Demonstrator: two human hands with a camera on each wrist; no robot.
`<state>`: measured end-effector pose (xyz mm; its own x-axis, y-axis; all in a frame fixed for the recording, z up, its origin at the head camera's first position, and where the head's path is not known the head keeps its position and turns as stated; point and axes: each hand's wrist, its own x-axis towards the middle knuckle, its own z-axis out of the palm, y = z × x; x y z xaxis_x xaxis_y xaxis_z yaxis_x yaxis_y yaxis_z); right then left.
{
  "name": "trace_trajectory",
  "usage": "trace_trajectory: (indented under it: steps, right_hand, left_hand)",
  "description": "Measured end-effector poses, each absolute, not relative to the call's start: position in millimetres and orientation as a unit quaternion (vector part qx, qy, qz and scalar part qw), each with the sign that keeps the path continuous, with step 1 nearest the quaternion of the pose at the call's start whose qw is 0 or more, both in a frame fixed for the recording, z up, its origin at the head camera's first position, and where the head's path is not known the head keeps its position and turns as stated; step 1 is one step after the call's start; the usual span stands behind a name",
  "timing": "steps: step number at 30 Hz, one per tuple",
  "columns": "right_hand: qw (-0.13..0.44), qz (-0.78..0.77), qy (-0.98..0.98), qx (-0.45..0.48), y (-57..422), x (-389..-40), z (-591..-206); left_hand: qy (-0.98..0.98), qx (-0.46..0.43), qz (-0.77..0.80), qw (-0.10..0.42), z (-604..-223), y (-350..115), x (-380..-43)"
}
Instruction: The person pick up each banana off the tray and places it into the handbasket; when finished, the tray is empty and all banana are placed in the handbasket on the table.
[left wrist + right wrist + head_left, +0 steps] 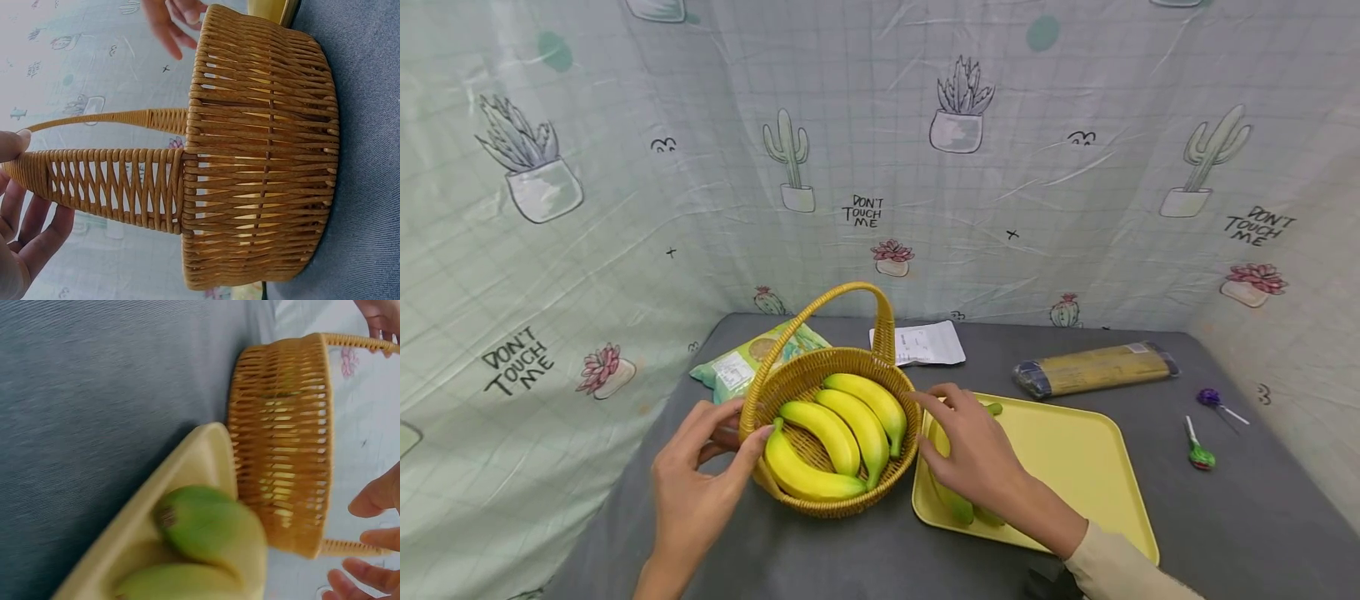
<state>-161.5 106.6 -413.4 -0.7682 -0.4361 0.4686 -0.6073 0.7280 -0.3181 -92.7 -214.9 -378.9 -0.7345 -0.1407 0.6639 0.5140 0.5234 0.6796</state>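
A yellow wicker basket [831,504] with a tall arched handle stands on the table, with several yellow bananas [861,421] lying in it. My left hand [700,467] pinches the left side of that handle [112,187], thumb on one face and fingers on the other. Beside the basket's right rim is my right hand [973,446], its fingers loosely bent and holding nothing; the right wrist view shows a gap between its fingers [369,503] and the wicker. Beneath this hand, greenish-yellow bananas [206,525] lie on a yellow tray [1075,467], partly hidden by it in the head view.
Behind the basket lie a green packet [730,371] and a white pouch [936,343]. A long yellow package [1097,369] is at the back right. Two lollipops, one purple [1210,398] and one green [1201,456], lie right of the tray. A printed curtain [880,167] encloses the table.
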Motion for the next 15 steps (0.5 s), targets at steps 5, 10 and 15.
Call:
trace_trajectory:
  steps: [5, 10, 15]
  right_hand:
    - [0.193, 0.223, -0.921, 0.254, 120, -156, -426]
    - [0.19, 0.211, -0.932, 0.225, 132, -152, -438]
    - [0.189, 0.2, -0.937, 0.215, 140, -149, -449]
  left_hand:
    - [-0.801, -0.114, -0.474, 0.348, -380, -215, -93]
    - [-0.8, -0.117, -0.472, 0.352, -380, -214, -93]
    - [-0.801, -0.112, -0.472, 0.351, -381, -214, -93]
